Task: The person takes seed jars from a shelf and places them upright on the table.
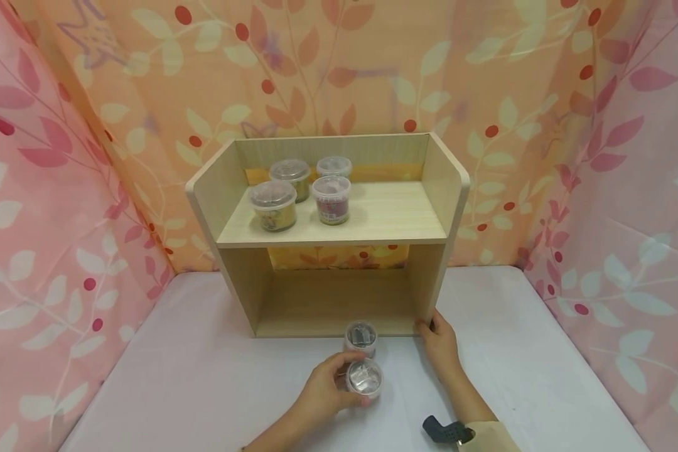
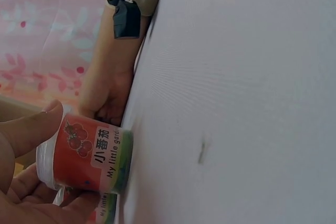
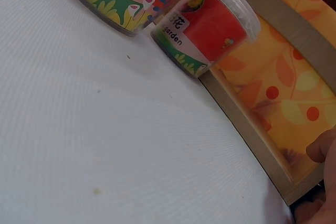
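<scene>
My left hand [image 1: 324,388] holds a small clear-lidded plastic tub [image 1: 365,378] on the table, thumb on one side and fingers on the other. Its red label [image 2: 84,153] carries a tomato picture and the words "My little garden". Just behind it, close to the shelf's front, stands a second red-labelled tub [image 1: 361,337]. With my right hand [image 1: 442,347] I grip the lower front corner of a two-tier wooden shelf [image 1: 333,242]. The right wrist view shows that thumb [image 3: 321,145] on the inner side of the panel; the other fingers are partly hidden.
Several lidded tubs, among them a yellowish one [image 1: 274,206] and a purple-labelled one [image 1: 332,201], stand on the left half of the upper tier. The lower tier [image 1: 339,301] has an open front. Floral curtains [image 1: 616,188] surround the white table [image 1: 192,376].
</scene>
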The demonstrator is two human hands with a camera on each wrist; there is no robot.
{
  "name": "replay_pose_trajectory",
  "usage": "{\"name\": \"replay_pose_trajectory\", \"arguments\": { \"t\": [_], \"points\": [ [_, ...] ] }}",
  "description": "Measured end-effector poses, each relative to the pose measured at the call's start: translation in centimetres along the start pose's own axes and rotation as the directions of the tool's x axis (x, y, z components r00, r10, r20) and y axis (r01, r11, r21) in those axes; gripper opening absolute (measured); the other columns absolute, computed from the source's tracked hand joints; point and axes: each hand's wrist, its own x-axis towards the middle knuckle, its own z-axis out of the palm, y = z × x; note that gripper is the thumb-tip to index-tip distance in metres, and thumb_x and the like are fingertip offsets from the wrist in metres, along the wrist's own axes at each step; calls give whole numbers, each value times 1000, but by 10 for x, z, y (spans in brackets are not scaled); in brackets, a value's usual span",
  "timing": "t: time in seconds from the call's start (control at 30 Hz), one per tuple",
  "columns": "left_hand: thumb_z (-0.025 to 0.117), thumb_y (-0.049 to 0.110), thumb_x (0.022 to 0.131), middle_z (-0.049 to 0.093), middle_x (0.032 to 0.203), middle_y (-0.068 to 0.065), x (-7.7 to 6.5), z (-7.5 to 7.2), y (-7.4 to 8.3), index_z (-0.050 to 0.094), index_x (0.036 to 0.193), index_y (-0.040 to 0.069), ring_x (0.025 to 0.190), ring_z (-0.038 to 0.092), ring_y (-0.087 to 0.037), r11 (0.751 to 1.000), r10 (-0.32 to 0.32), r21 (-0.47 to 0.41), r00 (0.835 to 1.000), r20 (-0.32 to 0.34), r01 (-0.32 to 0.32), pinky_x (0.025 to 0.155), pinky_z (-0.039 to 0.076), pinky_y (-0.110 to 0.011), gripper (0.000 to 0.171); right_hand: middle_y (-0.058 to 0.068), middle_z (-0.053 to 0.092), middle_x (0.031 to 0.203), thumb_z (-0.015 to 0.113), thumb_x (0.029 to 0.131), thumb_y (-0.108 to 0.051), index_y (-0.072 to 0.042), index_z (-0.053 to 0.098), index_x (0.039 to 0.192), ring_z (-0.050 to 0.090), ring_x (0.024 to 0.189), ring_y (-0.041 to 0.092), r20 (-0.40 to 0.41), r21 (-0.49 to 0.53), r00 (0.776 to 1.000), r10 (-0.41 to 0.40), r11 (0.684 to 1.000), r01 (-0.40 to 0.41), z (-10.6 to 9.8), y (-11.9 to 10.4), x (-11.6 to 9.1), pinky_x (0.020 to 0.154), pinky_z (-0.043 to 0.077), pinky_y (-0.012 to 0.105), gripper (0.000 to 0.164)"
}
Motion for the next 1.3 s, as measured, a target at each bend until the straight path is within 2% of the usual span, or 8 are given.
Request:
{"name": "replay_pose_trajectory", "arguments": {
  "t": [0.27,0.6,0.73,0.93,1.0,1.1,1.2,1.3],
  "points": [
    [92,13,71,58,143,-8,1,0,-4,60,139,16,134,55,-35,995,26,96,999,21,-27,104,52,-30,75,20,52,151,59,104,-15,-6,49,151,48,142,32,-1,1,1000,6,1000,-6,1,2,1,93,37,1,49],
    [92,17,72,56,145,-7,0,-2,0,58,142,13,136,54,-34,974,51,217,997,57,-63,105,51,-29,78,19,54,150,59,104,-15,-6,51,150,49,141,30,-4,0,1000,19,1000,-19,2,4,0,92,38,1,47],
    [92,24,74,54,148,-7,-2,-5,9,57,144,16,136,53,-34,949,51,307,996,78,-72,105,53,-35,78,20,54,149,59,104,-15,-7,51,150,49,140,32,-3,-6,1000,19,1000,-19,1,3,0,93,39,3,47],
    [89,33,78,57,146,1,-8,-12,29,59,142,24,138,52,-31,895,70,436,995,65,-91,110,46,-54,72,20,56,146,60,103,-13,-7,54,147,51,138,32,-26,-6,1000,1,1000,-1,1,0,4,92,39,2,45],
    [88,32,79,58,145,3,-9,-15,35,60,141,26,138,52,-30,893,78,441,995,56,-95,112,44,-56,68,21,56,147,60,103,-13,-6,54,147,51,139,32,-19,0,1000,-2,1000,2,1,0,4,94,39,3,45],
    [87,30,82,58,144,5,-13,-18,43,61,139,29,137,53,-27,892,95,439,994,47,-106,112,43,-55,62,21,54,149,59,104,-14,-7,51,149,49,141,33,0,5,1000,12,1000,-12,2,-1,4,106,44,19,47],
    [85,27,84,58,144,4,-17,-21,51,61,139,27,137,52,-26,887,114,447,993,28,-114,113,43,-54,60,20,53,150,59,104,-17,-8,50,151,48,142,32,10,-6,1000,30,1000,-30,1,-2,2,110,43,28,48],
    [84,25,86,58,144,4,-19,-24,58,60,141,21,137,53,-25,882,145,452,989,11,-135,112,44,-54,60,19,52,151,59,105,-19,-9,49,152,48,142,31,13,-5,999,38,999,-38,-1,-3,0,108,43,23,49]
  ]
}}
